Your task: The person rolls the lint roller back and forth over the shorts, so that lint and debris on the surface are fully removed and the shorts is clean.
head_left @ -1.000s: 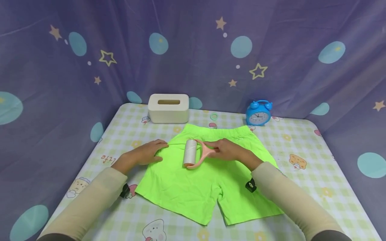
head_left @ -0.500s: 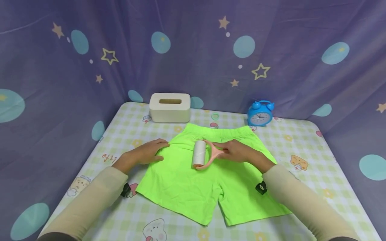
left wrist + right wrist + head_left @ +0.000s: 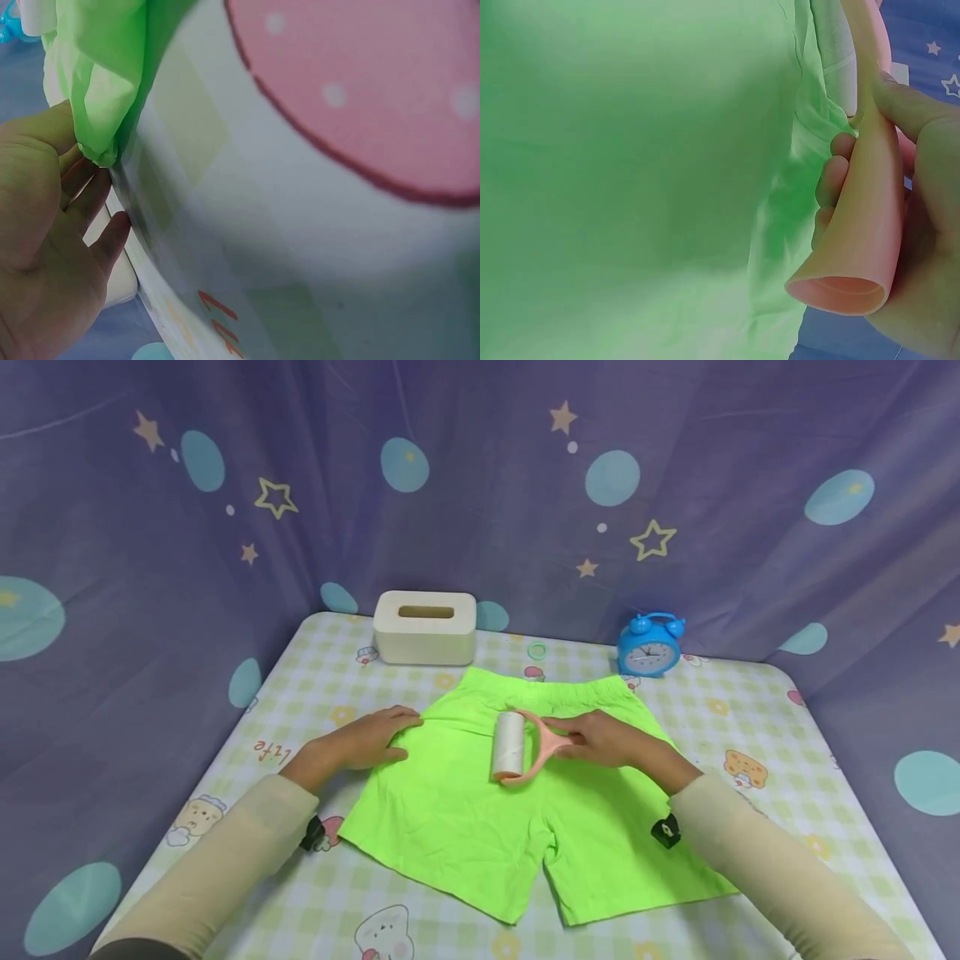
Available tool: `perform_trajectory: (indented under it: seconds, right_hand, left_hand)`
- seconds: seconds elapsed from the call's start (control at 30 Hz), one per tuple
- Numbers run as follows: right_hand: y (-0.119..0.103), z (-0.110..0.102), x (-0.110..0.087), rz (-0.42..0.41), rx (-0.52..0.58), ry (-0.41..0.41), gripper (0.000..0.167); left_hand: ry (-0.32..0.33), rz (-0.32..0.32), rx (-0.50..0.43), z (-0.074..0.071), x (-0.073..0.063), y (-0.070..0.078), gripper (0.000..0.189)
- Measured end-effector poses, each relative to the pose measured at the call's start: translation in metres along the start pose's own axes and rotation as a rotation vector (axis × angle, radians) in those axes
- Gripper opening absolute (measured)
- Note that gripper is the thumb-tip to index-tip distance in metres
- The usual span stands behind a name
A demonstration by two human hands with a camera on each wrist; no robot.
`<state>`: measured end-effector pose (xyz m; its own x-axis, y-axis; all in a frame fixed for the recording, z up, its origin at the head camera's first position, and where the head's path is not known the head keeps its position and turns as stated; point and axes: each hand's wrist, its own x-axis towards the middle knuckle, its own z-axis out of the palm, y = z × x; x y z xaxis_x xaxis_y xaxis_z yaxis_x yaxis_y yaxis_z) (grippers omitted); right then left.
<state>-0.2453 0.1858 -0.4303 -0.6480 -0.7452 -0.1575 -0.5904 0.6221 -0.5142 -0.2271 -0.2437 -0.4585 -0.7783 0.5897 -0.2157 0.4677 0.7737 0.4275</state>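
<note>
A neon green pair of shorts (image 3: 450, 810) lies spread out, waistband at the far side. My right hand (image 3: 611, 739) grips the pink handle of a lint roller (image 3: 510, 745), fingers wrapped around it in the right wrist view, where the hollow handle end (image 3: 847, 289) faces the camera. The roller's white cylinder rests on the upper middle of the shorts. At the left side edge of the shorts, my left hand (image 3: 363, 739) presses on the fabric, thumb and fingers spread apart. In the left wrist view a bunched green fold (image 3: 105, 112) hangs by its fingertips.
A white tissue box (image 3: 425, 631) stands at the back left of the table, and a blue alarm clock (image 3: 649, 647) at the back right. Between them lies a small green ring (image 3: 537, 650). A checked cloth (image 3: 292, 693) covers the table; a purple curtain (image 3: 480, 527) rises behind.
My right hand has drawn the lint roller to the right across the shorts, from left of the middle to about the middle. The left hand has stayed at the edge.
</note>
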Motion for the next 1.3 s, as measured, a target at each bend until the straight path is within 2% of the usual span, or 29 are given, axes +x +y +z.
perform_trajectory:
  seconds: [0.43, 0.63, 0.9, 1.17, 1.3]
  right_hand:
    - [0.011, -0.008, -0.016, 0.021, -0.013, -0.022, 0.06]
    - [0.019, -0.015, -0.031, 0.063, 0.032, -0.032, 0.061]
    - [0.033, -0.023, -0.051, 0.138, 0.037, -0.062, 0.062]
    - [0.047, -0.032, -0.071, 0.138, 0.048, -0.064, 0.062]
    - [0.049, -0.042, -0.081, 0.167, 0.05, -0.088, 0.062]
  left_hand:
    - [-0.004, -0.011, 0.005, 0.0, -0.001, 0.003, 0.059]
    - [0.006, -0.015, 0.015, 0.001, -0.001, 0.002, 0.059]
    - [0.0, -0.023, 0.019, 0.001, -0.001, 0.001, 0.06]
    - [-0.008, -0.017, 0.02, 0.0, -0.001, 0.002, 0.06]
    - [-0.003, -0.001, 0.014, -0.001, -0.002, 0.003, 0.059]
